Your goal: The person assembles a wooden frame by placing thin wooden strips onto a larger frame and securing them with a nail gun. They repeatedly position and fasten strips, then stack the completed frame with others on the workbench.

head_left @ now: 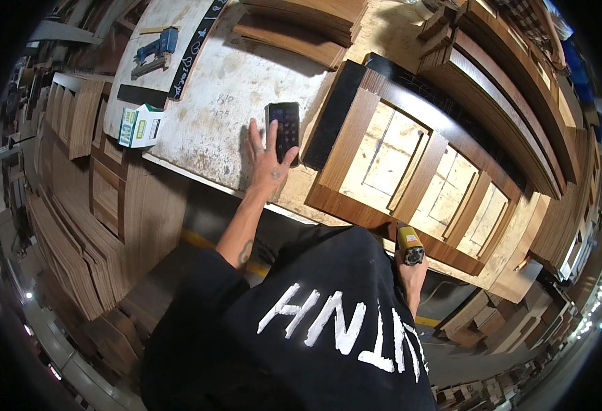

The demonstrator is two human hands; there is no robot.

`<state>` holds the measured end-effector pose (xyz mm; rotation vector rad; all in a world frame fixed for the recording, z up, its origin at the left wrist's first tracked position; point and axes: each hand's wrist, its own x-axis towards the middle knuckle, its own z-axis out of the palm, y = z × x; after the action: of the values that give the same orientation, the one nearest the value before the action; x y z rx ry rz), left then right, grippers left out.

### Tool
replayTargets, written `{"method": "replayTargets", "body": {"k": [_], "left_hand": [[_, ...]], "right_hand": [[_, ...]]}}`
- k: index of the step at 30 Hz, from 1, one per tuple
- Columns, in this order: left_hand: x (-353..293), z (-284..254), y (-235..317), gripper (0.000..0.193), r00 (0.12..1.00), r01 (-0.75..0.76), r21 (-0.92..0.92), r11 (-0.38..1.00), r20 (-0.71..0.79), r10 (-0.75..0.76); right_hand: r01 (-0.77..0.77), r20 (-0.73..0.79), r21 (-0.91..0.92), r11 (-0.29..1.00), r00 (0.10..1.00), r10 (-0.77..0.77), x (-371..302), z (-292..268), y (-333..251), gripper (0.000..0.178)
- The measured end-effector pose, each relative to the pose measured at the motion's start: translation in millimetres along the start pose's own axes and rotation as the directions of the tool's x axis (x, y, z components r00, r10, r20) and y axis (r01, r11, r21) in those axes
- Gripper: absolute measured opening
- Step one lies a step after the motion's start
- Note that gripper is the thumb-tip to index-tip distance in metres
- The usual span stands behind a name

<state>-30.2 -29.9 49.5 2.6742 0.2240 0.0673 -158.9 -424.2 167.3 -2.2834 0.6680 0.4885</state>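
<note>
My left hand (270, 166) lies over the near end of a black phone (286, 123) on the white worktable, fingers spread and touching it. Rows of round keys or icons show on its dark screen. My right hand (410, 272), low by the table's front edge, is closed around a yellow-and-black nail gun (410, 240). Its black end cap faces up, and its nose is hidden. The tool sits against the near rail of a brown wooden frame (356, 208), which lies flat with several openings between its crosspieces.
Farther left on the table (198, 137) lie a blue staple gun (156, 53), a black patterned strip (195, 51) and a white-and-green box (141, 127). Curved wooden boards (301, 31) rest at the back. Long brown mouldings (499, 96) are stacked right; panels (75, 253) lean at left.
</note>
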Motion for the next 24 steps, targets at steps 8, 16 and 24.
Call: {"method": "replayTargets", "body": {"k": [8, 16, 24], "left_hand": [[-27, -5, -31, 0.076, 0.995, -0.023, -0.226, 0.974, 0.092, 0.045], [-32, -4, -32, 0.069, 0.993, -0.079, -0.105, 0.991, 0.079, 0.087], [-36, -19, -7, 0.077, 0.995, 0.027, -0.059, 0.998, -0.090, -0.032]], "right_hand": [[-0.017, -0.033, 0.025, 1.000, 0.999, 0.018, 1, 3, 13, 0.041], [0.021, -0.039, 0.072, 0.997, 0.999, -0.018, -3, 7, 25, 0.043], [-0.145, -0.125, 0.248, 0.958, 0.976, 0.180, -2, -31, 98, 0.042]]}}
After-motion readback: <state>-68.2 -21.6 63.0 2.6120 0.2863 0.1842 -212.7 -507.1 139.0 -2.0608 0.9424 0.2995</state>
